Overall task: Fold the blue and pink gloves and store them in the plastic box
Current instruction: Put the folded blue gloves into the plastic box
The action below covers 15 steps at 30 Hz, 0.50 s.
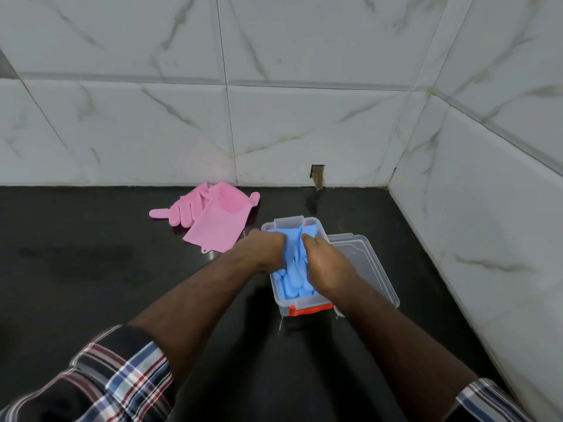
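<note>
The clear rectangular plastic box [285,306] with an orange front latch [310,310] stands on the glossy black stone counter [91,269], towards its back right corner, its long axis running from the front edge to the back wall. Its clear lid [365,263] lies just beside its right side, between the box and the marble-tiled right wall [487,208]; little bare counter shows on that side. To the left and towards the front edge the dark surface is wide and bare.

The soft blue rubber gloves [294,269] fill the box lengthwise, with their fingertips at the near end by the latch and their cuffs bunched at the far end. The left hand [265,248] and the right hand [327,263] both have curled fingers clenched round the blue material and press it down in the box.

The pink silicone gloves [213,220] lie flat near the counter's back edge, left of the box and apart from it, overlapping each other, with one cuff pointing to the front.
</note>
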Motion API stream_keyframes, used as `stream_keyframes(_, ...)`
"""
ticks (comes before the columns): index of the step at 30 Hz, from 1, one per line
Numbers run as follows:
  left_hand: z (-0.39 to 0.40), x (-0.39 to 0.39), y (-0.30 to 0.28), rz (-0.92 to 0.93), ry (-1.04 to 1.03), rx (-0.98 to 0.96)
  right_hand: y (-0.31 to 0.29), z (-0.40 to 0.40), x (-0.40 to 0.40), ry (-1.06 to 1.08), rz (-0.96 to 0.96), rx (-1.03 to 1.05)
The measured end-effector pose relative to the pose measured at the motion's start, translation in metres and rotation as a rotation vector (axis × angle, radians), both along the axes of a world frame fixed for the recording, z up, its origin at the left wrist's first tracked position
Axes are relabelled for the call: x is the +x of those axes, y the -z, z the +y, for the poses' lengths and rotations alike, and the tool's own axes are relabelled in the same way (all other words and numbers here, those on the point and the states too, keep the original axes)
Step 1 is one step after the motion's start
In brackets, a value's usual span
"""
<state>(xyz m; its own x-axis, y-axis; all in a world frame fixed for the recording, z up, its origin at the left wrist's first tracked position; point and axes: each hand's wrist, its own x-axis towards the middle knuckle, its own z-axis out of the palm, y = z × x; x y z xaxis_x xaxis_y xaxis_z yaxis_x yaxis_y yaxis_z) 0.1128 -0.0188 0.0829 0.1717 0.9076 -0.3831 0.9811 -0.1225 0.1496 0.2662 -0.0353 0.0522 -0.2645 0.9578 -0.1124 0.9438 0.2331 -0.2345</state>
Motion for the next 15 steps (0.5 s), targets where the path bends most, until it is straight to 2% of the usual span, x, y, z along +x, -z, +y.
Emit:
stream_keyframes(7, 0.003, 0.013, 0.018, 0.185, -0.044, -0.010, -0.001, 0.000, -0.009, 0.024, -0.065, -0.090)
stream_keyframes(11, 0.001, 0.018, 0.020, 0.246, -0.044, 0.002, -0.008, 0.000, -0.016, -0.024, -0.236, -0.179)
stream_keyframes(15, -0.004, 0.014, 0.022, 0.300, 0.092, 0.091, -0.020, 0.003, -0.023, -0.083, -0.370, -0.270)
